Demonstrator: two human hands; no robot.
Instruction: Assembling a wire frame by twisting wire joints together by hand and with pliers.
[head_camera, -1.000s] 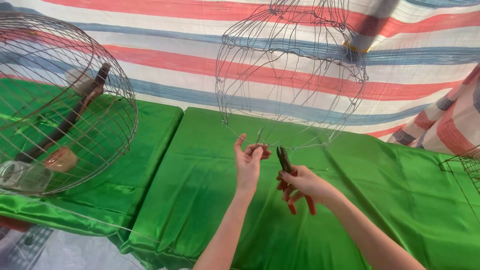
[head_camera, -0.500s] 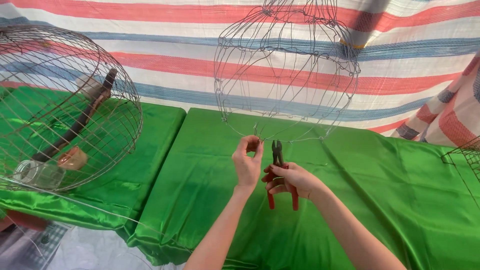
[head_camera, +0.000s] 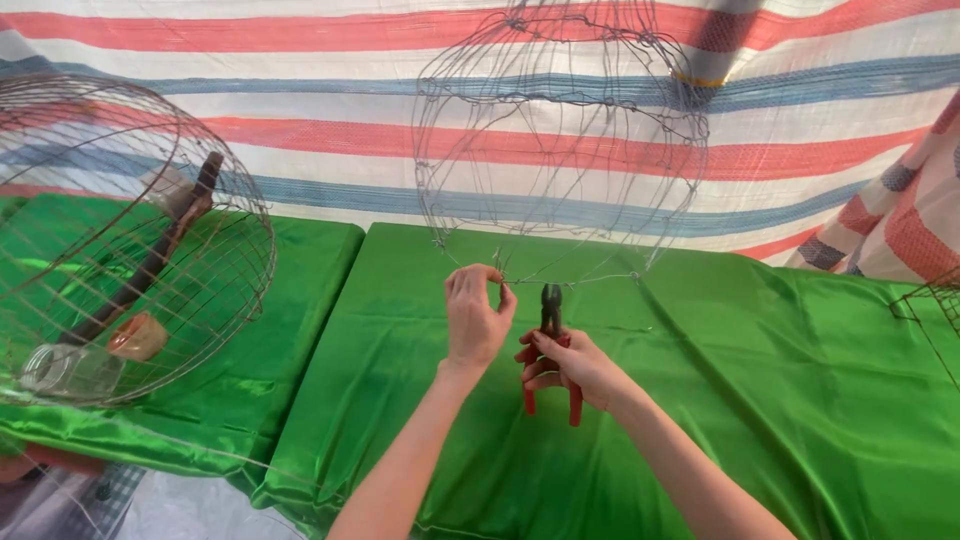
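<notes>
Left hand: the left hand (head_camera: 476, 322) is raised from below, back toward the camera, its fingertips pinched on the bottom wire of the wire frame (head_camera: 560, 140).
Right hand: the right hand (head_camera: 570, 368) is clenched around the red-handled pliers (head_camera: 552, 345), which are held upright with the dark nose pointing up at the same bottom wire, just beside the left fingertips.
Pliers nose: whether it touches the wire cannot be told.
Wire frame: a rounded cage of thin wire is seen over the middle table, its lower edge at the 2 hands and its top cut off by the picture's upper border.
Surface: 2 tables are covered with shiny green cloth (head_camera: 760, 400), with a gap between them.
Left side: a round wire cage (head_camera: 130, 240) is laid on its side on the left table; a brown wooden piece and a clear jar are seen through its bars.
Background: a striped tarp (head_camera: 300, 110) in red, white and blue is hung behind.
Right edge: another wire object is cut off and hard to make out.
</notes>
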